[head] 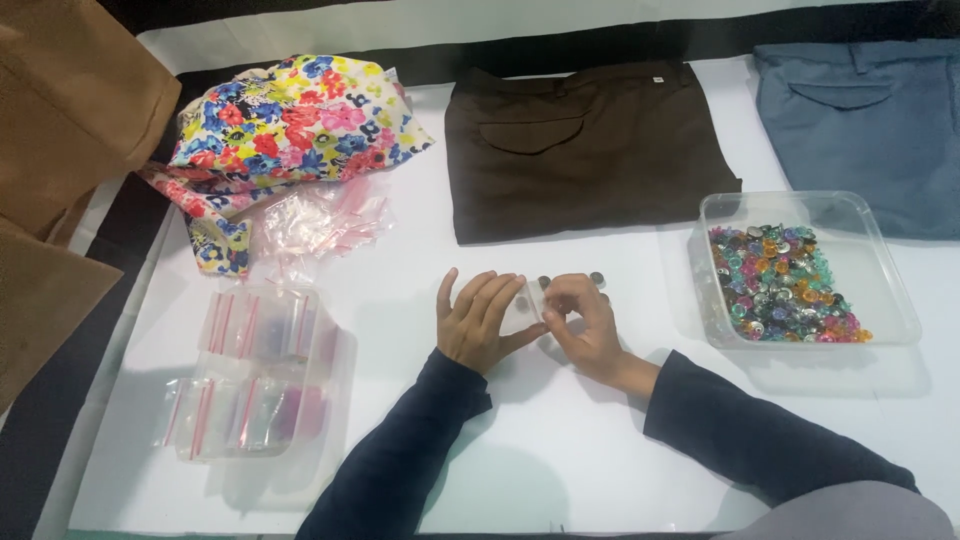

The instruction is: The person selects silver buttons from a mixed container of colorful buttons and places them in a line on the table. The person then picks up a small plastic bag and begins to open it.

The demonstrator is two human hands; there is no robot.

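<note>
Left hand [478, 320], fingers nearly straight, and right hand [583, 322], fingers curled, pinch a small clear plastic zip bag [527, 303] between them above the white table [520, 450], beside small dark round buttons [597, 279]

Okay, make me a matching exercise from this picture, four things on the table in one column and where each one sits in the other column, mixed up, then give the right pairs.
Things:
1. brown trousers
2. clear tray of coloured buttons
3. floral cloth
4. small clear bag

Places:
A. far left of the table
B. between the left hand and right hand
C. right of the hands
D. far middle, folded

Pairs: 1-D, 2-C, 3-A, 4-B
</note>
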